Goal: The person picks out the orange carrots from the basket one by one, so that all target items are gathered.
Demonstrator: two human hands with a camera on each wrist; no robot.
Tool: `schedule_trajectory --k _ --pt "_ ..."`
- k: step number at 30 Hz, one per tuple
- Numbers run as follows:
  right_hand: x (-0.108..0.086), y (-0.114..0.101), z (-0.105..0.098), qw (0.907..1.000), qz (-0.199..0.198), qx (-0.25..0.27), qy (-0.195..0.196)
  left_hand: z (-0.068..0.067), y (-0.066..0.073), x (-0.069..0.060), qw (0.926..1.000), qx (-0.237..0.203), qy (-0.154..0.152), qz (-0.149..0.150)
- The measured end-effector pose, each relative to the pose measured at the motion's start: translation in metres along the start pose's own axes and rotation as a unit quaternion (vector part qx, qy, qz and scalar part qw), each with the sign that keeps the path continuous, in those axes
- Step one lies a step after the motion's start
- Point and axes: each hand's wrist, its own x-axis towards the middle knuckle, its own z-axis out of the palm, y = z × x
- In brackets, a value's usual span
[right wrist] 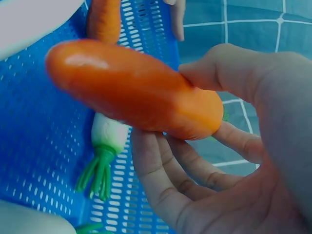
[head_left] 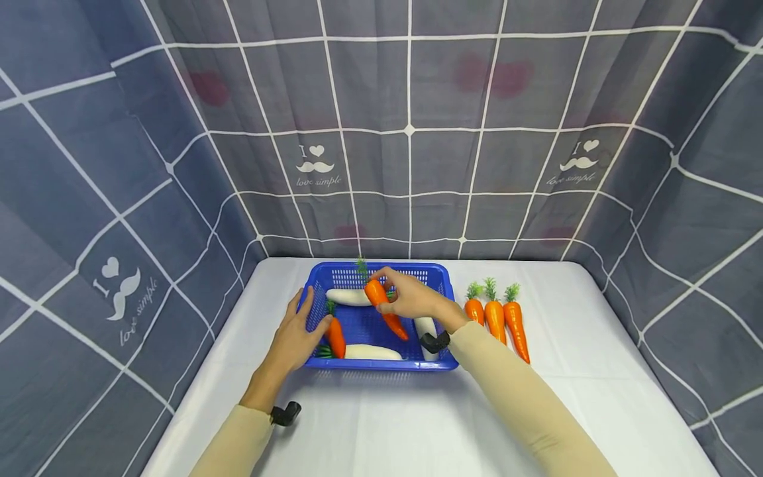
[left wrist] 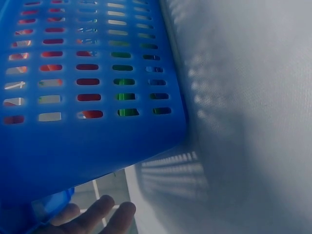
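My right hand [head_left: 411, 295] pinches an orange carrot [head_left: 387, 308] between thumb and fingers above the blue basket [head_left: 444, 278]. In the right wrist view, this carrot [right wrist: 131, 90] lies across the fingertips, its narrow end pointing left. My left hand [head_left: 296, 338] rests at the basket's left rim, its fingers extended and its thumb reaching inward near another carrot [head_left: 336, 338]. White radishes lie along the basket's back [head_left: 348, 297], front [head_left: 372, 352] and right side [head_left: 426, 334]. The left wrist view shows the slotted basket wall [left wrist: 87, 141] beside the fingers [left wrist: 119, 219].
Several loose carrots [head_left: 495, 318] lie side by side on the white table [head_left: 596, 397], right of the basket, leafy tops toward the back. A grey checked curtain [head_left: 441, 159] surrounds the table's back and sides.
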Motion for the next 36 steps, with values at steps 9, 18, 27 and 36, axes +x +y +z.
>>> schedule_trajectory --k 9,18,27,36 --pt "-0.019 0.005 -0.011 0.9997 0.009 -0.004 0.021 0.001 -0.001 0.000 1.0000 0.001 0.001 0.002" --pt "-0.038 0.010 -0.020 0.9991 0.016 -0.001 0.040 0.001 -0.002 -0.002 1.0000 -0.004 0.000 -0.001" --pt "-0.056 0.015 -0.032 0.9974 0.009 -0.030 0.066 0.001 -0.001 -0.001 1.0000 -0.001 0.001 0.001" --pt "-0.071 0.025 -0.042 0.9957 0.021 -0.009 0.090 0.000 -0.003 -0.001 1.0000 -0.002 -0.002 0.002"
